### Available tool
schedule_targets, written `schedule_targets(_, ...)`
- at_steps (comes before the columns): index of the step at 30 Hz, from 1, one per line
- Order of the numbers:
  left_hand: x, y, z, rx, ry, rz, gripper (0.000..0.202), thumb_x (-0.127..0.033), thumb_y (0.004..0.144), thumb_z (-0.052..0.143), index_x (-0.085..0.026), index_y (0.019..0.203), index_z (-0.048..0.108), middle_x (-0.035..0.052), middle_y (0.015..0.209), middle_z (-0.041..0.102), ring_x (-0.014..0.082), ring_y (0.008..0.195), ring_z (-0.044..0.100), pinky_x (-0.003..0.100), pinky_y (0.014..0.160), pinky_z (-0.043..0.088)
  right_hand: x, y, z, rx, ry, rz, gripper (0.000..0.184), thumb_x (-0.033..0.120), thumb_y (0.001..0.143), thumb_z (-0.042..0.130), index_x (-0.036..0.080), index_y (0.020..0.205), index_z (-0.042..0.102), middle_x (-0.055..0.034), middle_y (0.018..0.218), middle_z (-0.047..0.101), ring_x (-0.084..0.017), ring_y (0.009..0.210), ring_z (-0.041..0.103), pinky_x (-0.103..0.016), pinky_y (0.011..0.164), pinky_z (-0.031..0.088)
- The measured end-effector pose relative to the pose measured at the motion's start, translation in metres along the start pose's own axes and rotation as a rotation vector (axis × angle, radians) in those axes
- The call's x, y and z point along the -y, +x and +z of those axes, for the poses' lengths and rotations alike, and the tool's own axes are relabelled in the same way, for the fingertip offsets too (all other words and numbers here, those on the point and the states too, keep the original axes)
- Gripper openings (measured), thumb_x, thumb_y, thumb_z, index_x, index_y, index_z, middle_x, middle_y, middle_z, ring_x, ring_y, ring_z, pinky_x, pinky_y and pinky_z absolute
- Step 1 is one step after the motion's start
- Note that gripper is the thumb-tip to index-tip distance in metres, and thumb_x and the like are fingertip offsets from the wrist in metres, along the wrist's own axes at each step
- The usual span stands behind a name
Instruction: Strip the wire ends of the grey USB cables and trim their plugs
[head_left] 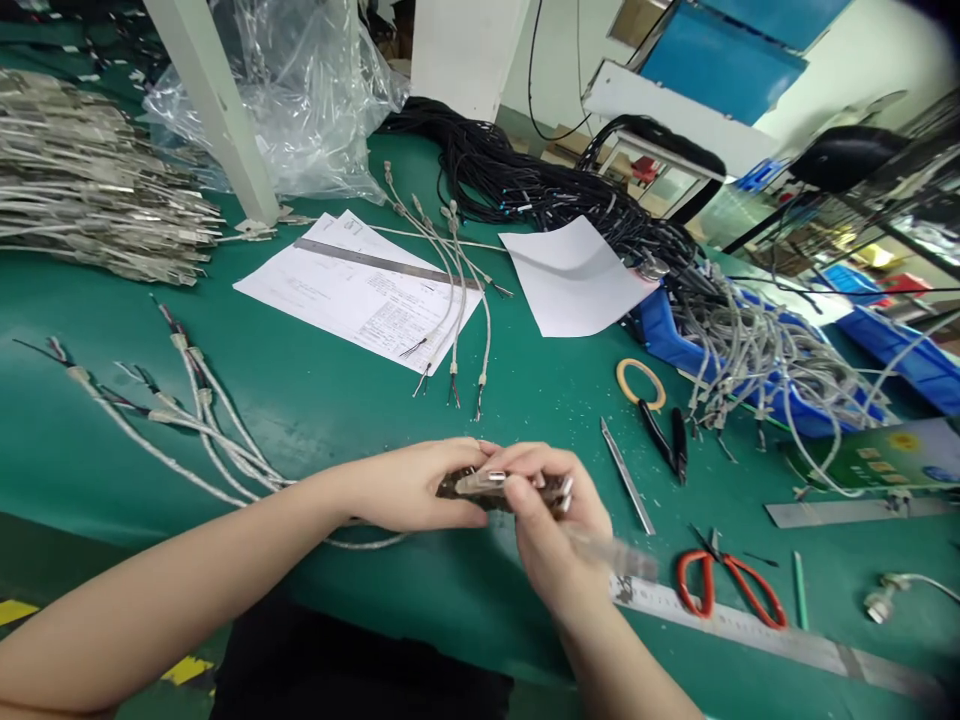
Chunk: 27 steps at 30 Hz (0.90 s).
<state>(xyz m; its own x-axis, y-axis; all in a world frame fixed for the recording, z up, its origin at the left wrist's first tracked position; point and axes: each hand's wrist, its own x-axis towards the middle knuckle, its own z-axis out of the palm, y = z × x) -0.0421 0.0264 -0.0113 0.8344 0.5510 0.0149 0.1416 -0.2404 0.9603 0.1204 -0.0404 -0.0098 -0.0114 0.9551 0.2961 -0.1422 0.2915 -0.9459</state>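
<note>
My left hand (416, 490) and my right hand (559, 530) meet near the table's front edge. Between them is a small bunch of metal-ended cable plugs (487, 482), with fingers closed round it from both sides; the plugs look like USB plugs. Pale grey cables (225, 455) fan out to the left from under my left forearm, their stripped ends showing thin coloured wires. Beside my right wrist, a blurred translucent piece (615, 553) sticks out; its kind cannot be made out. My fingers partly hide the bunch.
Red-handled scissors-like cutters (705, 585) lie by a steel ruler (810, 645) at right. Farther up are a craft knife (626, 475), black-handled pliers (664, 440), a tape roll (640, 384) and blue bins (667, 335) of cables. Papers (322, 295) lie ahead; a cable pile (90, 190) is left.
</note>
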Motion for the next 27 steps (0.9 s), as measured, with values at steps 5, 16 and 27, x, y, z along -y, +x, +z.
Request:
schedule_targets(5, -0.001, 0.006, 0.013, 0.033, -0.478, -0.163, 0.041, -0.028, 0.079, 0.074, -0.02, 0.117, 0.06, 0.0053, 0.105, 0.07, 0.0219, 0.096, 0.065, 0.031, 0.08, 0.05, -0.003, 0.01, 0.0, -0.103, 0.308, 0.21, 0.006, 0.028, 0.095, 0.06, 0.024, 0.092, 0.064, 0.0005, 0.093, 0.068, -0.012, 0.087, 0.067, -0.03, 0.085, 0.056)
schedule_targets(16, 0.0, 0.003, 0.011, -0.12, -0.813, -0.269, 0.017, -0.029, 0.082, 0.073, -0.013, 0.078, 0.068, 0.004, 0.067, 0.071, 0.016, 0.065, 0.068, 0.026, 0.066, 0.054, -0.002, 0.023, -0.021, -0.019, 0.102, 0.409, 0.022, 0.032, 0.081, 0.075, 0.02, 0.099, 0.069, -0.0027, 0.095, 0.07, -0.015, 0.086, 0.063, -0.028, 0.08, 0.052)
schedule_targets(27, -0.007, 0.003, 0.01, -0.258, -0.933, -0.457, 0.029, -0.024, 0.065, 0.086, -0.015, 0.068, 0.059, 0.0026, 0.074, 0.072, 0.0166, 0.071, 0.071, 0.025, 0.066, 0.058, 0.001, 0.021, -0.016, -0.067, 0.328, 0.343, 0.019, 0.034, 0.09, 0.064, 0.021, 0.102, 0.06, 0.0007, 0.075, 0.069, -0.007, 0.05, 0.051, -0.02, 0.046, 0.043)
